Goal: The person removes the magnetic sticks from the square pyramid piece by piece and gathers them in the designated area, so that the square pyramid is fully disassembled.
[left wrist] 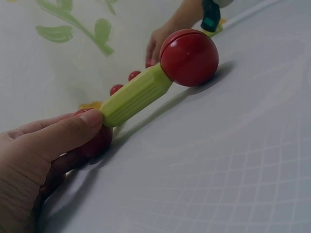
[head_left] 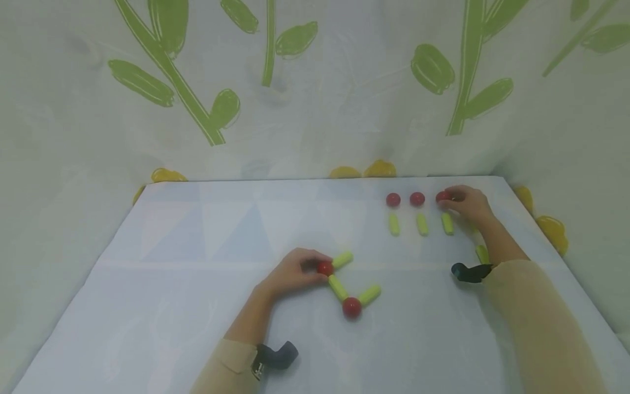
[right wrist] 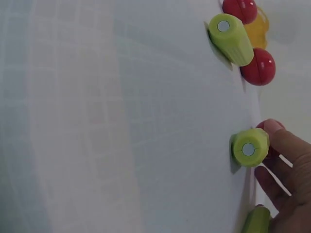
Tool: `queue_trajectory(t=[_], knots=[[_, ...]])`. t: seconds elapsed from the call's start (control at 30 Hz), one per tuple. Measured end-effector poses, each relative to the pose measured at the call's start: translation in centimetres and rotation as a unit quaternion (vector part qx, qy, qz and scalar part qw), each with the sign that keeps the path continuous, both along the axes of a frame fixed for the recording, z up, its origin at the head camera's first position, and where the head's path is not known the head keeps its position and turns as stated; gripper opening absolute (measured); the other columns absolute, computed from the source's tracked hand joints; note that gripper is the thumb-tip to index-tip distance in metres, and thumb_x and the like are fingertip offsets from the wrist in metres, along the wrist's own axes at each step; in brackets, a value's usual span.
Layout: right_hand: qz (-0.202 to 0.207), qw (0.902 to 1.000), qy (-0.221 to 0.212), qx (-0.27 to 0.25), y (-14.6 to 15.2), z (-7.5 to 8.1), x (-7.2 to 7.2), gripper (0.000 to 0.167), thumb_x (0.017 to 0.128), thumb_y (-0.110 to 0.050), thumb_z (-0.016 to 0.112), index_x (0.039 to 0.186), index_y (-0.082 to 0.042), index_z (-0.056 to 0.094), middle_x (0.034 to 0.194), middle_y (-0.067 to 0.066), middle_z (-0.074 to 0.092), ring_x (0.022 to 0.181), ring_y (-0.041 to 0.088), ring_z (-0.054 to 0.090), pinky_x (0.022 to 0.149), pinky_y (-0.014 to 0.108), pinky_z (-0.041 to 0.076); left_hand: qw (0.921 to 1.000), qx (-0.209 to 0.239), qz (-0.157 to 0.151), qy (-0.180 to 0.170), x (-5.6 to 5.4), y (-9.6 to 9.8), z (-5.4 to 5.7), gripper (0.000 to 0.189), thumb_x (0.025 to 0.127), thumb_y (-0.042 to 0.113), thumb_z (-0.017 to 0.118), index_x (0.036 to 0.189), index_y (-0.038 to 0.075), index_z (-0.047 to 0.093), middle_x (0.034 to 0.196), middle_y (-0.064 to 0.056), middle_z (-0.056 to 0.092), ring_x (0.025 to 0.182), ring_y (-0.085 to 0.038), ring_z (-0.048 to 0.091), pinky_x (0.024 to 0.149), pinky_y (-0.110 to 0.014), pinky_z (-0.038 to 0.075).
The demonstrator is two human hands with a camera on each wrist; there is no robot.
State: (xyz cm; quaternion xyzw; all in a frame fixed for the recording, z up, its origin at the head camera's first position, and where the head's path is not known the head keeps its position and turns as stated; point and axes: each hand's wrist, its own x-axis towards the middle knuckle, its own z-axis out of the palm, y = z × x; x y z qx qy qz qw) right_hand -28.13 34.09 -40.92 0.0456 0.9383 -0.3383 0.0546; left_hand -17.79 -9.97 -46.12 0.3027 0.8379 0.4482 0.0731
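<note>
Pinching corner ball of a ball-and-rod chain with left hand, thumb and fingers curled round it. Pinching red back ball with right hand, thumb and fingers to either side, at back right of counter.

Located mid-counter, just right of left hand: chain, with green upper rod off corner ball toward back right, link rod from corner ball down to red near ball, and lower rod off near ball, also toward back right. Unable to tell whether fully resting on counter or slightly raised.

Key relation: back ball within right fingers, well apart from chain, off to back right of upper rod's free tip. With upper rod's long axis slanting roughly toward that side. Nearer to chain: left hand. Nearer to loose row: right hand.

Also in row, left of back ball: two loose balls. In front of these: two loose rods, long axes running front to back. Likewise in front of back ball: closest rod, apparently just apart in head view. By right wrist: partly hidden side rod.
</note>
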Motion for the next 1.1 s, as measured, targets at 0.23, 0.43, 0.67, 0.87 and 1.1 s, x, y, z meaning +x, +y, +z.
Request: queue_trajectory(t=[0.23, 0.43, 0.67, 0.87, 1.1], knots=[[-0.02, 0.9997, -0.005, -0.014, 0.5, 0.4, 0.5, 0.078, 0.087, -0.051, 0.061, 0.143, -0.003, 0.035, 0.143, 0.026, 0.037, 0.129, 0.045, 0.033, 0.104, 0.061, 0.031, 1.0, -0.003, -0.005, 0.006, 0.0, 0.0, 0.0, 0.036, 0.079, 0.028, 0.075, 0.114, 0.021, 0.068, 0.105, 0.011, 0.067, 0.106, -0.008, 0.057, 0.098, -0.033, 0.043], [-0.022, 0.9984, 0.048, -0.02, 0.1, 1.9, 1.7, 0.077, 0.087, -0.055, 0.058, 0.142, -0.004, 0.038, 0.147, 0.025, 0.033, 0.137, 0.045, 0.023, 0.107, 0.064, 0.022, 0.9998, 0.007, -0.009, 0.016, -0.1, 0.0, 0.2, 0.036, 0.078, 0.023, 0.076, 0.113, 0.017, 0.068, 0.104, 0.008, 0.068, 0.105, -0.01, 0.059, 0.097, -0.032, 0.044], [0.012, 0.9963, 0.083, -0.019, -2.2, 3.7, 4.7, 0.069, 0.085, -0.05, 0.063, 0.136, -0.006, 0.046, 0.144, 0.022, 0.039, 0.137, 0.043, 0.024, 0.106, 0.067, 0.018, 0.9998, 0.001, -0.019, 0.005, -0.3, -0.1, 0.1, 0.037, 0.079, 0.026, 0.075, 0.115, 0.02, 0.067, 0.106, 0.01, 0.067, 0.105, -0.008, 0.058, 0.096, -0.033, 0.045], [0.061, 0.9919, 0.108, -0.03, -4.6, 4.3, 7.1, 0.062, 0.085, -0.043, 0.067, 0.133, -0.008, 0.051, 0.133, 0.02, 0.051, 0.13, 0.04, 0.034, 0.105, 0.066, 0.022, 0.9996, 0.014, -0.024, -0.002, -0.4, -0.2, -0.1, 0.039, 0.08, 0.025, 0.075, 0.118, 0.02, 0.066, 0.108, 0.009, 0.067, 0.106, -0.009, 0.059, 0.096, -0.032, 0.046], [0.117, 0.9852, 0.115, -0.05, -7.9, 3.7, 9.2, 0.052, 0.082, -0.032, 0.073, 0.127, -0.009, 0.057, 0.133, 0.016, 0.055, 0.132, 0.037, 0.037, 0.105, 0.062, 0.026, 0.9995, 0.02, -0.022, 0.005, -0.3, -0.1, 0.0, 0.038, 0.08, 0.022, 0.076, 0.117, 0.022, 0.068, 0.108, 0.009, 0.059, 0.104, -0.009, 0.054, 0.091, -0.028, 0.048]])
